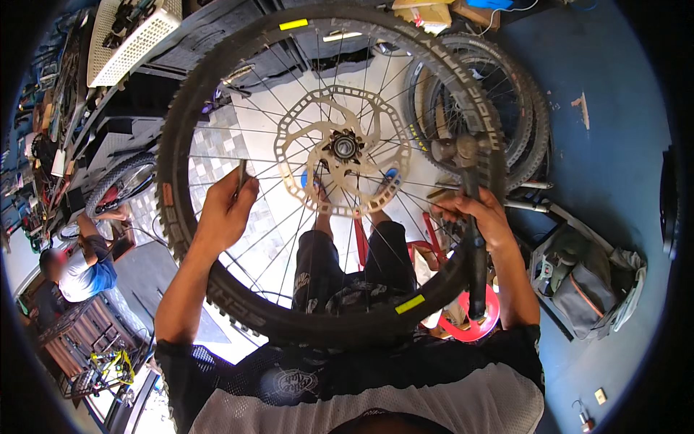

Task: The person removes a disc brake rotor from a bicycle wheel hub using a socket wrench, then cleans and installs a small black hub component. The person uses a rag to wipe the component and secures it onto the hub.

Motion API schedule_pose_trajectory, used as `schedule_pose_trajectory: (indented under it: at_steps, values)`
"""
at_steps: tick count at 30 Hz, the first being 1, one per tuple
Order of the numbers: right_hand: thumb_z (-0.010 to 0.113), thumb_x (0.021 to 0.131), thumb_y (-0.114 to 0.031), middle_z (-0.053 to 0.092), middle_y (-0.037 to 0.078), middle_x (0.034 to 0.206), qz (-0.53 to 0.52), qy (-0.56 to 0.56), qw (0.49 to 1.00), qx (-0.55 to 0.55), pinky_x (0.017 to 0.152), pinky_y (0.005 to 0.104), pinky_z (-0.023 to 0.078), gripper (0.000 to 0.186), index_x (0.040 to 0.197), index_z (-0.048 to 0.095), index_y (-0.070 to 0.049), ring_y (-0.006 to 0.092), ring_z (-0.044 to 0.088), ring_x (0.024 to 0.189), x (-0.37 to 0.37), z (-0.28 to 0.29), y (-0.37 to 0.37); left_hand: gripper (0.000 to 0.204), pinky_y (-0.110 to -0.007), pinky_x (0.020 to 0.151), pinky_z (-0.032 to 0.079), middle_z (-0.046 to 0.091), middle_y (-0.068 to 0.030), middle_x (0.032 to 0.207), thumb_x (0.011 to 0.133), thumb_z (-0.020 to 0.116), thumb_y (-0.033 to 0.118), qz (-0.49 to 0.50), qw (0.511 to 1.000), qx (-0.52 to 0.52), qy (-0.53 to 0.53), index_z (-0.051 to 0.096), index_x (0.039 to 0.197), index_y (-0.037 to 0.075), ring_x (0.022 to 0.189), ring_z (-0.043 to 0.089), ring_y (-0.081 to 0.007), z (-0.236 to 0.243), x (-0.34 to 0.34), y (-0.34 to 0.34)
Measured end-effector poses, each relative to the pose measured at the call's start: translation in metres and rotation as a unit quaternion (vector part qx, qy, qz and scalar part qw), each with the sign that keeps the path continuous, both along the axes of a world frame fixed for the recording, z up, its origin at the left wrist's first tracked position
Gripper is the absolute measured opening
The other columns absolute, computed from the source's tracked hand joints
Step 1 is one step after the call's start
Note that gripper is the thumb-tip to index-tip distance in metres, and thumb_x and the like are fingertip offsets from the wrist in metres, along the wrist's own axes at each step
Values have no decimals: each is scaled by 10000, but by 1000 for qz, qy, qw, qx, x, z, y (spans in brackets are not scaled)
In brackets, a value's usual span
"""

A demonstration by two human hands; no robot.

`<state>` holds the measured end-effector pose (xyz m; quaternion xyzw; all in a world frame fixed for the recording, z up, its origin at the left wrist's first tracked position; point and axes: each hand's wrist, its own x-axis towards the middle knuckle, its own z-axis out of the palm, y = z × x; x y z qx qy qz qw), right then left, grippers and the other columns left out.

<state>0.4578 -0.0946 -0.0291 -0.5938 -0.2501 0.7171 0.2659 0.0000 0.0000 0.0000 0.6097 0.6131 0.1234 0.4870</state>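
A bicycle wheel with a knobby black tire (325, 325) stands before my body, its disc brake rotor (315, 162) and hub (345, 145) facing me. Over the left spokes, my left hand (228, 211) is closed around a short metal tool like a punch (242, 172); the rest of it is hidden in the fist. My right hand (483, 215) grips a hammer (476, 267) by its dark handle, in front of the tire's right side. The hammer's worn metal head points up, apart from the hub. What supports the wheel cannot be made out.
Several spare wheels (531, 108) lean by the blue wall (607, 79) at right. Below them sits a grey bag (585, 293). A red round container (490, 322) is beside my right forearm. Another person (90, 275) sits far left near a wooden crate (87, 336). A white basket (134, 47) stands upper left.
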Motion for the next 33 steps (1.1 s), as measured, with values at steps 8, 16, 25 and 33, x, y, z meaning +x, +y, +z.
schedule_pose_trajectory:
  at_steps: [8, 16, 25, 33]
  values:
    - [718, 899, -163, 757, 184, 1036, -101, -92, 988, 65, 860, 361, 541, 204, 1013, 707, 6, 233, 707, 920, -23, 39, -39, 132, -329, 657, 415, 535, -71, 744, 995, 558, 94, 26, 997, 67, -4, 575, 923, -15, 681, 486, -178, 41, 5, -48]
    - [715, 895, -147, 754, 204, 1019, -109, -86, 983, 116, 850, 391, 542, 151, 900, 633, -21, 246, 704, 896, -28, 58, -46, 151, -347, 702, 449, 611, -144, 886, 971, 564, 83, 38, 992, 117, -29, 566, 877, -35, 751, 549, -225, 62, -2, -60]
    - [705, 877, -183, 753, 203, 1007, -100, -103, 977, 160, 853, 387, 538, 208, 919, 657, 15, 238, 700, 884, -33, 72, -49, 202, -321, 705, 449, 633, -142, 916, 996, 558, 101, 46, 985, 155, -53, 536, 840, -26, 757, 545, -176, 68, -6, -67]
    - [703, 926, -123, 728, 158, 921, -80, -118, 974, 175, 905, 417, 546, 168, 866, 614, 7, 283, 719, 983, -31, 88, -49, 225, -329, 755, 423, 646, -156, 902, 999, 536, 127, 88, 984, 137, -70, 531, 820, -9, 774, 531, -176, 74, -6, -70]
